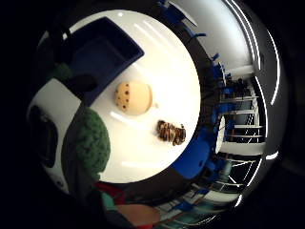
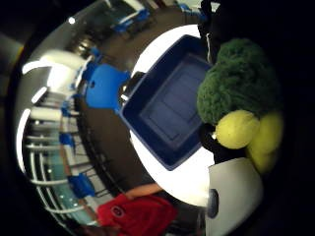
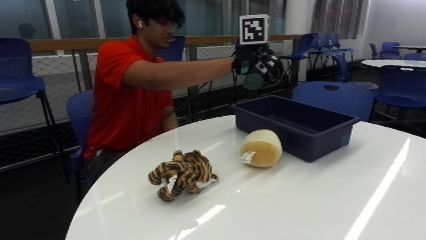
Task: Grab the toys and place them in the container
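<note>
The round white table (image 3: 319, 200) fills your foreground, in a room of blue chairs (image 3: 333, 97), railing and windows. The dark blue container (image 3: 293, 125) stands on the table's far side from the camera. Just beside the container, on its near side, lies the cream bread-shaped plush (image 3: 261, 148); farther from the container, toward the table's near edge, stands the striped tiger plush (image 3: 181, 174). Your gloved right hand (image 3: 256, 62) is raised in the air above the container's far end, fingers curled round a green plush toy (image 2: 238, 81). The thumb-side palm view alone shows that toy's yellow parts and the container's bare floor beneath it. The little-finger-side view alone shows dark spots on the cream plush.
</note>
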The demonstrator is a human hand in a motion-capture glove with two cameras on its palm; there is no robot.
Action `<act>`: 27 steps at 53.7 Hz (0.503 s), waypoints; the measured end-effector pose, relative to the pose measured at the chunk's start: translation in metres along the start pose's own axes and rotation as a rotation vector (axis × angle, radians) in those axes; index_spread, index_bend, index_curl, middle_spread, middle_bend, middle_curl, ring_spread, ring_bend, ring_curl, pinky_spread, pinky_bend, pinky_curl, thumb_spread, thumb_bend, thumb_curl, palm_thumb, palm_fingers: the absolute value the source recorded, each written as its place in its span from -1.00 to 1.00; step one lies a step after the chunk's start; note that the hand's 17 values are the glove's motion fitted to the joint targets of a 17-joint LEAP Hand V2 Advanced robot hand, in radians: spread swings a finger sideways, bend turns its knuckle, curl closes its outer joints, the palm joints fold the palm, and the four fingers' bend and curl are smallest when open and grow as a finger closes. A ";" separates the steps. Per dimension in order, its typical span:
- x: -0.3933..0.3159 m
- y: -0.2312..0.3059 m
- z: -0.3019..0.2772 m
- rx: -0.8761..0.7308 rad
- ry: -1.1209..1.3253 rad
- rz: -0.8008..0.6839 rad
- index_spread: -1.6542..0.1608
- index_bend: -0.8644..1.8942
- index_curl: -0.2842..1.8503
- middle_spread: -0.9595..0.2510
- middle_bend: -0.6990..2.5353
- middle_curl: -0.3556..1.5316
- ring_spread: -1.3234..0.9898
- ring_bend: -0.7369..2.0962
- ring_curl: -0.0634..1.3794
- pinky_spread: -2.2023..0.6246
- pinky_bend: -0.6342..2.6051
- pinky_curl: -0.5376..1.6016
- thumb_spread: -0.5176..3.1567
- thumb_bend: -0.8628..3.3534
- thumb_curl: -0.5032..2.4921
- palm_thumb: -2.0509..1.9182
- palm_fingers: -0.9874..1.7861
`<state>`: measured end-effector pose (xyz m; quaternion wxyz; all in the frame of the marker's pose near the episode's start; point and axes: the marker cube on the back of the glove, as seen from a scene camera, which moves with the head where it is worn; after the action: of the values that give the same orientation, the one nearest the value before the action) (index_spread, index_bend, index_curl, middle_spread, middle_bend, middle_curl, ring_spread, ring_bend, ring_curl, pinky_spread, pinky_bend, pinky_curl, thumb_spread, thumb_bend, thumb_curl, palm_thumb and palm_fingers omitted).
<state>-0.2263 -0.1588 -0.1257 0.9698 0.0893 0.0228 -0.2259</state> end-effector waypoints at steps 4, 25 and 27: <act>-0.008 -0.024 0.001 -0.006 0.008 0.068 0.32 -0.22 -0.36 -0.21 -0.31 -0.10 -0.35 0.16 -0.25 0.26 0.04 -0.12 -0.37 -0.49 -0.10 0.40 0.30; -0.041 -0.072 0.054 -0.114 -0.029 0.079 0.29 -0.25 -0.24 -0.19 -0.40 -0.06 -0.35 0.11 -0.21 0.25 0.03 -0.11 -0.37 -0.52 -0.03 0.35 0.21; -0.037 -0.071 0.059 -0.143 -0.021 0.078 0.29 -0.28 -0.25 -0.17 -0.42 -0.07 -0.34 0.10 -0.21 0.26 0.06 -0.10 -0.35 -0.53 -0.04 0.34 0.17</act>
<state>-0.2909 -0.2160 -0.0762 0.9819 0.0182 0.0254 -0.1869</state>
